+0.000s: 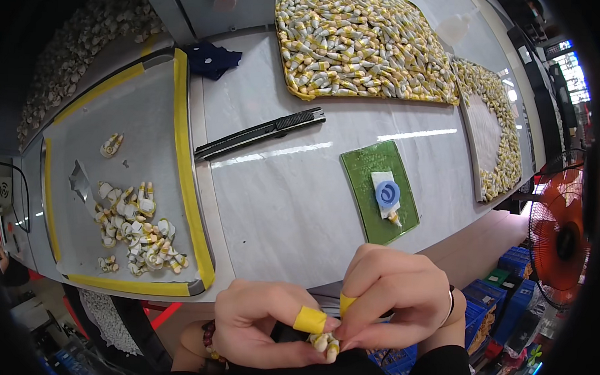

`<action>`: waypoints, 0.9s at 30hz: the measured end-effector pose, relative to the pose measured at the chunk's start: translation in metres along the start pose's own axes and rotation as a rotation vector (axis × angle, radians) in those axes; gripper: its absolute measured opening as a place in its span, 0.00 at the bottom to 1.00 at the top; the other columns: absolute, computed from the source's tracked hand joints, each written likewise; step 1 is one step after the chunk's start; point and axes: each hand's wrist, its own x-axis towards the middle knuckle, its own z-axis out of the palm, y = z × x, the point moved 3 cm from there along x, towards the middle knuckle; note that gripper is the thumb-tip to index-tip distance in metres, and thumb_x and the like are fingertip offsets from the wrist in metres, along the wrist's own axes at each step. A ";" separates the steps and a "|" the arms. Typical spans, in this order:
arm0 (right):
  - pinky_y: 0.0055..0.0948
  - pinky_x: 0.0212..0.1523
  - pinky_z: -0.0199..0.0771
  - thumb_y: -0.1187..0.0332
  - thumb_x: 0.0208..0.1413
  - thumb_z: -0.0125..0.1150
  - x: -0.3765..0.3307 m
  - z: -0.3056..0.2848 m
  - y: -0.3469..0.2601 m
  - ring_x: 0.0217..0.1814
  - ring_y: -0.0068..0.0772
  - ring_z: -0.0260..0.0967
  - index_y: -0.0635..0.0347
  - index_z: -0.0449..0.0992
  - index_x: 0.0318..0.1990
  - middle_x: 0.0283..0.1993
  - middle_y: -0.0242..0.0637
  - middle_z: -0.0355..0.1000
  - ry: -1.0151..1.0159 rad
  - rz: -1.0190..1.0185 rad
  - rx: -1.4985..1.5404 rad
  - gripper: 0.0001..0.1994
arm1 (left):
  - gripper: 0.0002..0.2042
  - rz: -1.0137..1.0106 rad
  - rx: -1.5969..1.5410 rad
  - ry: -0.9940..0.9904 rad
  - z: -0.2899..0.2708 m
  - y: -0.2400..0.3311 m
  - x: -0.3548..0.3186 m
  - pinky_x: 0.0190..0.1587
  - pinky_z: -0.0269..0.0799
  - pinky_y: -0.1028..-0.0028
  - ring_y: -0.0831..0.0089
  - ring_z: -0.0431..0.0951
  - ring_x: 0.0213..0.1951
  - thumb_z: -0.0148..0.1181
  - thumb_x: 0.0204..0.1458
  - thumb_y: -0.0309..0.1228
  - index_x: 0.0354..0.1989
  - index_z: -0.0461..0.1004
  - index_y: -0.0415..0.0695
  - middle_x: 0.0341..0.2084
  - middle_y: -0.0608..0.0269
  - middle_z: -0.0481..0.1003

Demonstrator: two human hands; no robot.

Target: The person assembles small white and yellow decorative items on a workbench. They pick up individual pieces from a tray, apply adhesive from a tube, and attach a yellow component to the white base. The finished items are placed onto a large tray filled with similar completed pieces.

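Close to my body, below the table's front edge, both hands meet over a small cluster of white and yellow pieces [325, 346]. My left hand [262, 325], yellow tape round a finger, pinches the cluster from the left. My right hand [399, 293], also with a taped finger, closes on it from the other side; its fingertips partly cover the cluster. Similar clusters lie in a loose heap [140, 231] in the yellow-taped tray [181, 137] at the left, with a single cluster [111, 145] apart from them.
A black utility knife [262, 132] lies across mid-table. Right of it, a green plate [366, 173] carries a blue round piece [387, 193] on a white pad. Behind are densely packed small pieces [364, 47] and a partly filled tray [484, 124]. An orange fan [562, 243] stands right, above blue crates [484, 300].
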 end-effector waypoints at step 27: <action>0.25 0.25 0.61 0.65 0.34 0.78 -0.014 -0.010 -0.008 0.24 0.28 0.62 0.55 0.75 0.21 0.25 0.29 0.65 0.182 -0.093 -0.227 0.13 | 0.13 -0.105 1.722 0.038 -0.014 0.142 -0.009 0.39 0.71 0.64 0.59 0.77 0.37 0.71 0.33 0.29 0.30 0.78 0.43 0.29 0.61 0.78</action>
